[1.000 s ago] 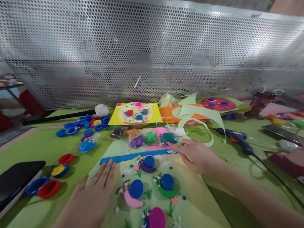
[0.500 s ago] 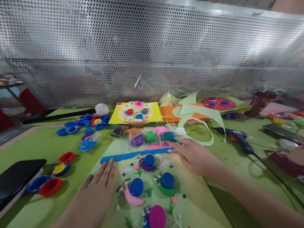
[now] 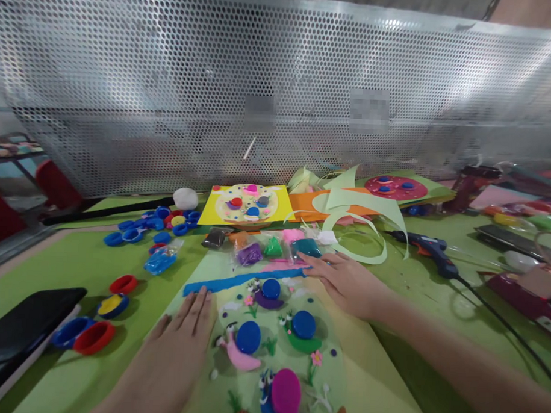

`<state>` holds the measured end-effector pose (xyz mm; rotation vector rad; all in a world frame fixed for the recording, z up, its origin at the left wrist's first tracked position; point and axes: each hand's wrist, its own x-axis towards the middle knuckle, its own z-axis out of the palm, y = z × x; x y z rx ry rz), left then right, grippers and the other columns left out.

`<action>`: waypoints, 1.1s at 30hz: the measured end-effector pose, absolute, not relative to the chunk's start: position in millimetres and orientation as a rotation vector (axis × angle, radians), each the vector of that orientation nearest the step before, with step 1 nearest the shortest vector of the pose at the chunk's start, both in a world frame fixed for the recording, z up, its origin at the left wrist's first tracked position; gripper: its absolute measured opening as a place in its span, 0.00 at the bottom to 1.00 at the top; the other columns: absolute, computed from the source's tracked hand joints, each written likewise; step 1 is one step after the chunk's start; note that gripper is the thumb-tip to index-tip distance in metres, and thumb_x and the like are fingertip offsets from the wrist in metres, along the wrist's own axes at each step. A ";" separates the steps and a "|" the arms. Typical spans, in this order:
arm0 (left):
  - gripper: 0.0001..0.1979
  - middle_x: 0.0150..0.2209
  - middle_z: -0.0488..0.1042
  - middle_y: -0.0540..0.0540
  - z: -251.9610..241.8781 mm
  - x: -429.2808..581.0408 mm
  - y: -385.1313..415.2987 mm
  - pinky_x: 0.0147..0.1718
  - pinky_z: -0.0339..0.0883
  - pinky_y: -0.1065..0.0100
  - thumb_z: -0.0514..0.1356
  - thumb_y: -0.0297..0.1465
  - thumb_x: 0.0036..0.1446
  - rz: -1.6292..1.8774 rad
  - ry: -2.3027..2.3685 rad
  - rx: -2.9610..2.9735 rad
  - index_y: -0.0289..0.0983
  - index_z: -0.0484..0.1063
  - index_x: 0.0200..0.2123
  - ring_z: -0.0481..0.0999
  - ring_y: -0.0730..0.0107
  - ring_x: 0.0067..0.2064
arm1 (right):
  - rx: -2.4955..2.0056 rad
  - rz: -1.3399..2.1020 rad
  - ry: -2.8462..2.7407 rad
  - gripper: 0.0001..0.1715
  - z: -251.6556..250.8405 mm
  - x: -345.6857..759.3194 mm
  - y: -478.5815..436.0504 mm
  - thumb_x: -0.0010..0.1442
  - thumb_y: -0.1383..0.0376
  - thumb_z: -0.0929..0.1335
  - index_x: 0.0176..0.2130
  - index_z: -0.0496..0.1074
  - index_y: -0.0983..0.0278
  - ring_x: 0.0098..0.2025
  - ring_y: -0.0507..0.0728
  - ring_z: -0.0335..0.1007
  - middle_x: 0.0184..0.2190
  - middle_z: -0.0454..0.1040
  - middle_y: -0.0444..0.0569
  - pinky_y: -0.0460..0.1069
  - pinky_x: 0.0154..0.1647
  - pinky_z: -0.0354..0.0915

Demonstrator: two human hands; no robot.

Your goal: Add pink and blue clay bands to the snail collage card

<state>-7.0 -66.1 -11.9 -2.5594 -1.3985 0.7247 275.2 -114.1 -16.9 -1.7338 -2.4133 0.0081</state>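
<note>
A long blue strip of modelling clay [image 3: 246, 280] lies across the upper part of a pale green sheet. My left hand [image 3: 181, 330] rests flat by the strip's left end, fingers stretched out. At the right end, the fingertips of my right hand [image 3: 345, 284] touch the strip, its fingers extended. Below it is a pale green round picture [image 3: 269, 375] with clay snails whose shells are bottle caps: a blue cap [image 3: 303, 325], another blue cap [image 3: 248, 337] and a magenta cap [image 3: 286, 393] among them. Small clay flowers and grass tufts sit between the snails.
Bags of coloured clay [image 3: 249, 254] lie just beyond the strip. A yellow card [image 3: 207, 211] with a similar picture stands behind them. Loose bottle caps [image 3: 94, 337] and a black case [image 3: 22, 330] are on the left. A glue gun [image 3: 430, 251] with its cord lies right, near paper offcuts [image 3: 382, 252].
My right fingertips have shifted slightly left along the strip's right end. My left hand stays almost in place.
</note>
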 end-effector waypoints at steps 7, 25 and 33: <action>0.32 0.61 0.47 0.34 -17.0 -7.2 -64.8 0.52 0.60 0.47 0.37 0.13 0.49 0.589 -1.409 -2.593 0.30 0.51 0.59 0.53 0.53 0.61 | -1.816 -0.119 -2.433 0.35 -18.6 272.4 -113.2 0.53 0.78 0.57 0.60 0.54 0.73 0.45 0.63 0.65 0.46 0.74 0.57 0.57 0.44 0.62; 0.31 0.62 0.43 0.37 -16.5 -7.6 -64.4 0.54 0.59 0.51 0.33 0.13 0.52 0.689 -1.401 -2.556 0.30 0.45 0.60 0.49 0.58 0.63 | -1.894 -0.202 -2.479 0.30 -2.6 282.8 -117.4 0.54 0.75 0.59 0.57 0.61 0.73 0.39 0.61 0.67 0.34 0.74 0.58 0.53 0.40 0.60; 0.31 0.63 0.39 0.39 -8.0 -1.0 -67.5 0.56 0.55 0.54 0.34 0.13 0.52 0.809 -1.447 -2.513 0.30 0.42 0.61 0.45 0.60 0.64 | -1.775 -0.153 -2.407 0.30 -4.7 290.3 -119.9 0.56 0.74 0.57 0.58 0.59 0.72 0.42 0.61 0.66 0.37 0.74 0.58 0.53 0.41 0.61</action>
